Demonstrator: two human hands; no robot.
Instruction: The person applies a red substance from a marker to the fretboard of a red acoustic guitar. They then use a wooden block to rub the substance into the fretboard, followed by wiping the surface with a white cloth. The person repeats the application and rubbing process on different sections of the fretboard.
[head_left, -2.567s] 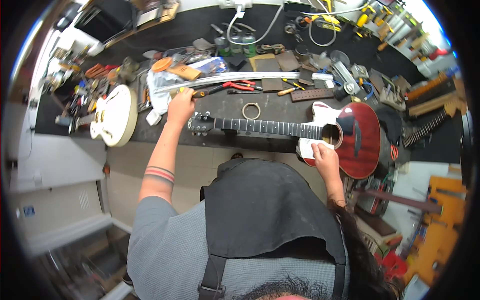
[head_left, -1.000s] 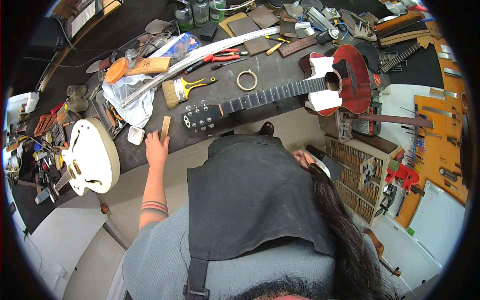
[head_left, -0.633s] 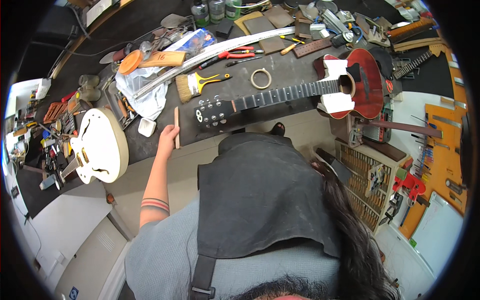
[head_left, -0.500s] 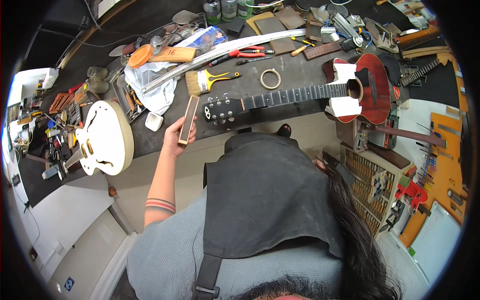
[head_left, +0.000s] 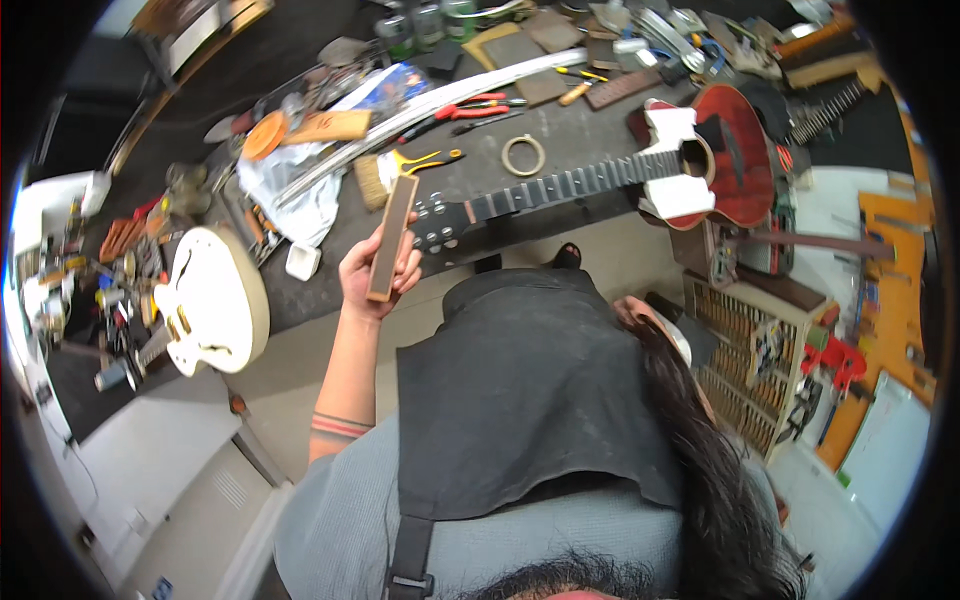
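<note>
My left hand [head_left: 357, 272] is closed around a long, narrow sanding block [head_left: 394, 240] with pale wooden edges and a brown face. The block stands tilted upward, overlapping the black headstock [head_left: 447, 222] of a red acoustic guitar [head_left: 748, 165] in the picture. That guitar lies on the bench, its dark fretboard [head_left: 560, 187] face up, with white sheets [head_left: 672, 132] covering the top beside the fretboard's end. Partly hidden by long hair, my right hand [head_left: 634, 310] is beside the apron's right edge; what its fingers hold, if anything, does not show.
A cream hollow-body guitar [head_left: 212, 305] rests at the left. On the bench lie a wide brush [head_left: 375, 182], a tape roll [head_left: 523, 156], red-handled pliers [head_left: 470, 108] and a small white container [head_left: 302, 262]. A drawer rack [head_left: 740, 360] stands at the right.
My left hand has moved slightly right and tilted the sanding block, its brown face now more toward me. More of my right hand shows beside the apron. The whole view has shifted slightly.
</note>
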